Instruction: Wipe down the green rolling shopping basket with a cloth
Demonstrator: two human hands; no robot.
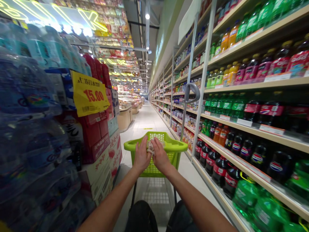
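A green shopping basket cart [130,147] stands in front of me, its body a perforated lattice. Over its near side my left hand [142,154] and my right hand [159,154] come together. Pinched between their fingers is a small crumpled whitish wad [151,147], of tissue or thin plastic; I cannot tell which. Both hands grip it, with several fingers extended forward. The lower part of the wad is partly covered by the thumbs. Something clear and shiny shows just beyond the right fingers, too small to name.
Shelves of soda bottles [219,167] line the right side, with a grey pull handle [192,92] on a door frame. Stacked water packs [29,93] and drink cartons [96,129] crowd the left, under a yellow price sign [90,93]. A tiled aisle [146,116] runs ahead past display counters [125,117].
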